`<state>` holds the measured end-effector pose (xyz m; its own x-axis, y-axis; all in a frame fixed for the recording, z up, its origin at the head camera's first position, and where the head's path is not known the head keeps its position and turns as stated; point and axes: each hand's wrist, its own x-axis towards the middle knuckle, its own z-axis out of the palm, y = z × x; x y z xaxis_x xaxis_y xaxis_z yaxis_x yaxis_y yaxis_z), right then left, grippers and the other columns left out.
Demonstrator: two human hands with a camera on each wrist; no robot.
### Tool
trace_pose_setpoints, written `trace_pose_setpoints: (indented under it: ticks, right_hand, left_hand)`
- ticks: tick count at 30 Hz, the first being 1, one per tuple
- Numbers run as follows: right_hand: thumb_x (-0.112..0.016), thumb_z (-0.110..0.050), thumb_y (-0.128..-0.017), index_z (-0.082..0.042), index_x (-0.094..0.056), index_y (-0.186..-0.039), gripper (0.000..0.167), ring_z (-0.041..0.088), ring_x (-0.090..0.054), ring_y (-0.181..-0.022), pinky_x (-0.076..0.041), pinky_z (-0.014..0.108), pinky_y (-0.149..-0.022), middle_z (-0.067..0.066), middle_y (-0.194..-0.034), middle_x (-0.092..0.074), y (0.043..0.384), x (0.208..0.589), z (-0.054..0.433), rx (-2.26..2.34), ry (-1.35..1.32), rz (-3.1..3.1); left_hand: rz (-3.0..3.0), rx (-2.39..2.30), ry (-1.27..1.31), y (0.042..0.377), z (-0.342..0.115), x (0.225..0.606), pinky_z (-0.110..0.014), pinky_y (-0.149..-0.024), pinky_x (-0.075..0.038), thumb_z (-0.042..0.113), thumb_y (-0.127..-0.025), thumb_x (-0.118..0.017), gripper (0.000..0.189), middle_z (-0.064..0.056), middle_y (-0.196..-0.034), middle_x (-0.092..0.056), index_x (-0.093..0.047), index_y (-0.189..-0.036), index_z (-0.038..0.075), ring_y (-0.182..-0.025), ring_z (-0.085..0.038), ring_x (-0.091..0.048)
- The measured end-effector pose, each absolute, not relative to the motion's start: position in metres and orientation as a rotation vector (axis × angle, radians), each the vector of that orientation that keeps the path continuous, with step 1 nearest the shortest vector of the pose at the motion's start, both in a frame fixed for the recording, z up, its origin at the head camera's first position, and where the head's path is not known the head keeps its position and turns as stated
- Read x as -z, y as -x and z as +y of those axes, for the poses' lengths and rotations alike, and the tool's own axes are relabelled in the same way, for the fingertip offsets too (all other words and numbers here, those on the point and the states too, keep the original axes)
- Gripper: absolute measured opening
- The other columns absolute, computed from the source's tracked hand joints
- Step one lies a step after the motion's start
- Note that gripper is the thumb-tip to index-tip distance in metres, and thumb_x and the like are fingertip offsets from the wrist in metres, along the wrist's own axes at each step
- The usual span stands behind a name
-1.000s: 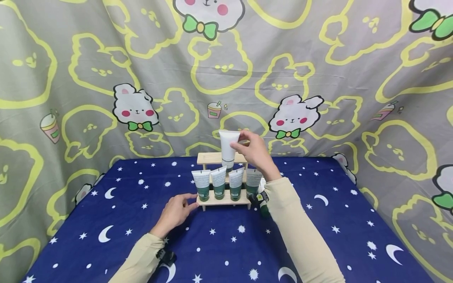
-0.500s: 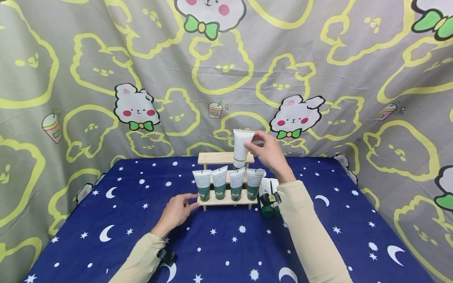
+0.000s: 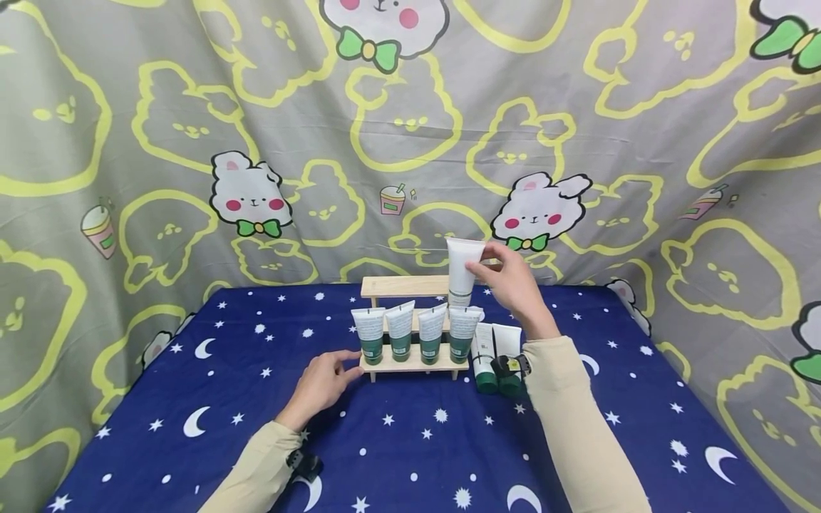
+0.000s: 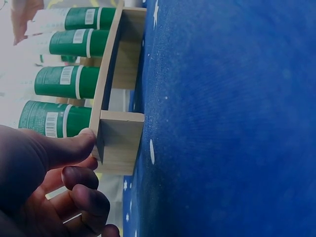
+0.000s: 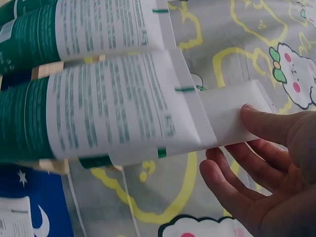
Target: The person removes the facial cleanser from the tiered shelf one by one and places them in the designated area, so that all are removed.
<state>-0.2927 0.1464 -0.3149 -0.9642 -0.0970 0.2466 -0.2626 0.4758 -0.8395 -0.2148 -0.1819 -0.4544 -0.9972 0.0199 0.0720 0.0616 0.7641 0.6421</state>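
My right hand (image 3: pixel 516 285) pinches a white squeeze tube (image 3: pixel 463 267) by its upper side, thumb in front. That tube stands upright over the right end of a tiered wooden rack (image 3: pixel 413 368), its lower end hidden behind the front row. In the right wrist view the thumb lies on the held tube's white body (image 5: pixel 229 112). Several white-and-green tubes (image 3: pixel 400 331) stand cap down along the front step. My left hand (image 3: pixel 323 385) grips the rack's left front end; the left wrist view has its thumb (image 4: pixel 79 148) on the board's edge, fingers curled beneath.
Two more tubes (image 3: pixel 485 385) lie side by side on the cloth to the right of the rack, partly behind the right wrist's camera (image 3: pixel 511 366). A dark blue cloth (image 3: pixel 410 442) with moons and stars covers the table. A patterned curtain (image 3: pixel 321 142) hangs behind.
My right hand has carried the white tube rightward behind the front row, from the rack's middle to its right end. The left hand has kept its hold on the rack.
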Motion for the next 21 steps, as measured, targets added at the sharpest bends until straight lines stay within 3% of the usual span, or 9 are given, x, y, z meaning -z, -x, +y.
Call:
trace_pose_setpoints:
  ticks: [4,10,21]
  right_hand:
    - [-0.067,-0.026,-0.101,-0.007,-0.060,-0.132,0.037,0.038,-0.063,-0.124,-0.048,0.054,-0.100,0.016,-0.132,-0.061,0.291,0.318,0.158,-1.494,-0.280,-2.541]
    - [-0.067,-0.024,-0.101,-0.001,-0.057,-0.133,0.040,0.036,-0.065,-0.121,-0.053,0.051,-0.098,0.019,-0.130,-0.060,0.288,0.321,0.174,-1.554,-0.232,-2.492]
    - [-0.067,-0.031,-0.101,-0.003,-0.056,-0.137,0.046,0.035,-0.067,-0.116,-0.056,0.047,-0.094,0.019,-0.128,-0.062,0.275,0.330,0.195,-1.500,-0.145,-2.492]
  left_hand:
    - [-2.893,1.054,0.069,0.215,-0.182,0.454,-0.028,-0.049,-0.032,0.022,-0.093,-0.077,0.032,0.003,-0.058,-0.049,-0.075,-0.124,0.013,-0.049,-0.013,-0.045]
    - [-2.894,1.051,0.067,0.215,-0.182,0.453,-0.028,-0.049,-0.032,0.022,-0.093,-0.077,0.033,0.003,-0.059,-0.049,-0.075,-0.125,0.013,-0.049,-0.012,-0.045]
    - [-2.889,1.058,0.068,0.215,-0.182,0.455,-0.028,-0.048,-0.031,0.023,-0.093,-0.076,0.033,0.003,-0.058,-0.049,-0.075,-0.125,0.013,-0.048,-0.012,-0.044]
